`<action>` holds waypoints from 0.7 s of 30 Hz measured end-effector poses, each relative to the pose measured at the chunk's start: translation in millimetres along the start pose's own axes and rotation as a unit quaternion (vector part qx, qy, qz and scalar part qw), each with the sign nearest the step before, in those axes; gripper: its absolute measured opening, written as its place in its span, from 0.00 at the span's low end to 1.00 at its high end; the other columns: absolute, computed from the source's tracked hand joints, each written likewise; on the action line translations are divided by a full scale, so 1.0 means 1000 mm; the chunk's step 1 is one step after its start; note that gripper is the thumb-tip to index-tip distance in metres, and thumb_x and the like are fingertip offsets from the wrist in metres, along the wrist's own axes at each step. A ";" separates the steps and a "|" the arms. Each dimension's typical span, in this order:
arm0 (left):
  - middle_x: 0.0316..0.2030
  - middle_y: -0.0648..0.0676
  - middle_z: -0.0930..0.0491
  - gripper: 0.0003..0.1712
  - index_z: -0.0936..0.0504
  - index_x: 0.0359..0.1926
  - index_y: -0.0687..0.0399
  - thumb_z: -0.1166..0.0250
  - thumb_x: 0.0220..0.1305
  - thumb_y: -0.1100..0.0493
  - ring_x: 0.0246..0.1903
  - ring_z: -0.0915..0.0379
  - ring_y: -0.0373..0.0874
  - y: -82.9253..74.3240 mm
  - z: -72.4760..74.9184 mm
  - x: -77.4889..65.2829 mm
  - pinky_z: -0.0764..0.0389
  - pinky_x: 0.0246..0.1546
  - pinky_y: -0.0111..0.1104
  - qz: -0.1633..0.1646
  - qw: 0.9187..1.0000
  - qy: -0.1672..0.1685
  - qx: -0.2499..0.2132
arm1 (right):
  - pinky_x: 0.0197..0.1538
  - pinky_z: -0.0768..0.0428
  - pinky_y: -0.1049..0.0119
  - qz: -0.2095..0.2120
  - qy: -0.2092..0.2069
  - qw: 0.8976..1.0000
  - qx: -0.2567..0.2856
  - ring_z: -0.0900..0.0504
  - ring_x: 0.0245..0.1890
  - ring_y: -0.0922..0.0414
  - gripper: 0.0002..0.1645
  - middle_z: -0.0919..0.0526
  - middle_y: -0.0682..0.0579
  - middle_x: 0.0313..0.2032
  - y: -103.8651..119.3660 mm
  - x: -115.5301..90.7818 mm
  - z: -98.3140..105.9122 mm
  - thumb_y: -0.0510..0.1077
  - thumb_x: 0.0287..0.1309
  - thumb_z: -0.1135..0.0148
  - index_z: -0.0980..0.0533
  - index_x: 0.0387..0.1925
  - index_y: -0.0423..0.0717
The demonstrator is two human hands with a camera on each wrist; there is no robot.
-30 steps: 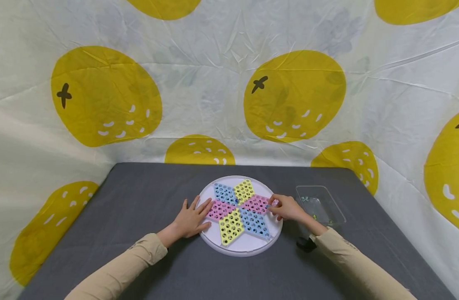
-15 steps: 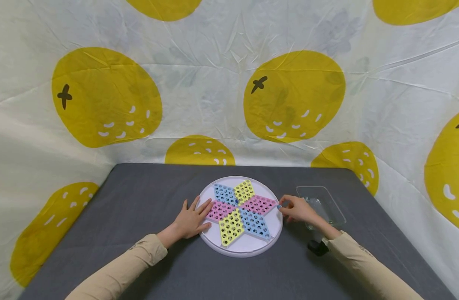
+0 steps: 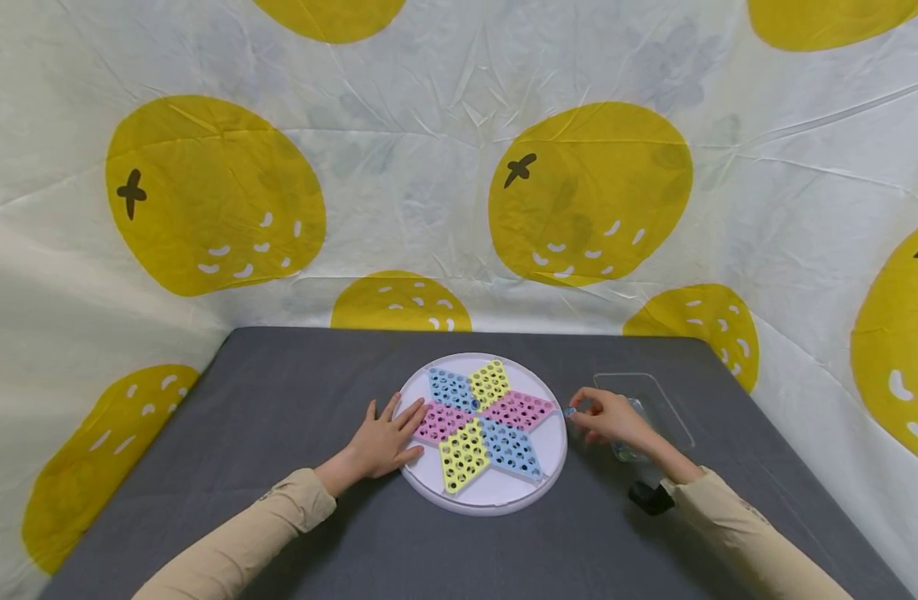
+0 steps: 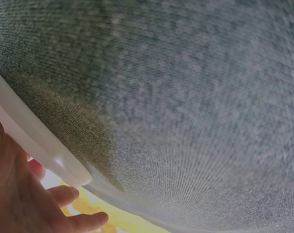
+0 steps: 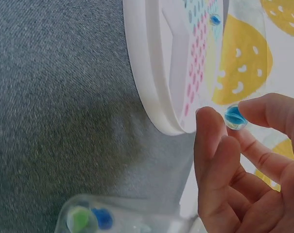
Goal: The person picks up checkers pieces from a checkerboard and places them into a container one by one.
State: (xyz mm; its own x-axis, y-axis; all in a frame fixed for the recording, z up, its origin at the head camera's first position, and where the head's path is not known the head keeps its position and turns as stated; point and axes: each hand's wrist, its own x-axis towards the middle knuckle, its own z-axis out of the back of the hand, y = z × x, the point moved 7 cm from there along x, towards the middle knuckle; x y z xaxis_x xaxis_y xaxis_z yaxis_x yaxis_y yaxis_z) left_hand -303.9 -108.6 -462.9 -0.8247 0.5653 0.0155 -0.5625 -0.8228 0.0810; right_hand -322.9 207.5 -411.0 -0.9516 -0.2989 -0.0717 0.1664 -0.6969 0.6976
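My right hand [image 3: 612, 418] pinches a clear marble with a blue swirl [image 5: 235, 117] between thumb and fingertips, just off the right edge of a round white Chinese checkers board [image 3: 474, 502]. The board carries a six-pointed star of pink, yellow and blue sections full of holes. My left hand [image 3: 380, 440] lies with spread fingers on the board's left side, fingertips reaching the pink section [image 3: 440, 423]. One blue marble [image 5: 215, 19] sits in the star, near its centre in the head view.
Right of the board stands a clear plastic box [image 3: 674, 408], partly behind my right hand. In it are a green marble [image 5: 80, 219] and a blue marble [image 5: 103, 218]. A dark grey cloth [image 3: 316, 375] covers the table, with a fruit-print curtain [image 3: 414, 200] behind.
My right hand has moved right from the tip of the pink section to beyond the board's rim, still pinching the marble. The left hand has stayed put.
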 end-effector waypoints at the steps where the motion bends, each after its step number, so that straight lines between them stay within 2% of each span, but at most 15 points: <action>1: 0.68 0.51 0.49 0.38 0.49 0.68 0.50 0.57 0.63 0.38 0.65 0.54 0.62 0.000 0.000 0.000 0.45 0.54 0.62 0.000 1.000 0.000 0.001 | 0.22 0.23 0.62 0.001 -0.002 1.000 0.001 0.19 0.19 0.49 0.13 0.21 0.41 0.22 0.000 -0.001 0.002 0.42 0.56 0.44 0.29 0.41 0.38; 4: 0.68 0.51 0.49 0.38 0.49 0.68 0.50 0.57 0.63 0.38 0.65 0.54 0.62 0.000 0.000 0.000 0.44 0.54 0.62 -0.002 1.000 0.000 0.002 | 0.21 0.24 0.64 -0.004 -0.007 1.000 -0.002 0.19 0.19 0.49 0.13 0.20 0.41 0.22 -0.001 -0.005 0.009 0.43 0.56 0.44 0.28 0.40 0.39; 12: 0.68 0.52 0.48 0.37 0.49 0.68 0.50 0.57 0.63 0.38 0.65 0.54 0.62 0.000 0.001 0.000 0.45 0.54 0.62 -0.002 1.000 0.003 -0.006 | 0.20 0.25 0.62 -0.002 -0.012 1.000 -0.020 0.20 0.19 0.49 0.13 0.20 0.42 0.22 -0.010 -0.015 0.024 0.44 0.57 0.44 0.28 0.40 0.40; 21: 0.68 0.51 0.49 0.38 0.50 0.68 0.50 0.57 0.63 0.38 0.66 0.55 0.62 0.001 0.000 0.000 0.45 0.54 0.62 -0.002 1.000 0.007 -0.009 | 0.23 0.23 0.62 0.001 -0.006 1.000 -0.015 0.21 0.20 0.51 0.17 0.19 0.43 0.23 -0.019 -0.026 0.040 0.44 0.57 0.45 0.30 0.44 0.36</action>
State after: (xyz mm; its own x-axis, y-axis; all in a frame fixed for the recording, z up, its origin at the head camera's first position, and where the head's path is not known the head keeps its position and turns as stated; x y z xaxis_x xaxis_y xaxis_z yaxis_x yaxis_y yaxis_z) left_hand -304.5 -109.0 -463.1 -0.8235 0.5674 0.0012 -0.5662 -0.8219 0.0629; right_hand -311.6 255.0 -394.2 -0.9542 -0.2927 -0.0615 0.1759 -0.7153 0.6763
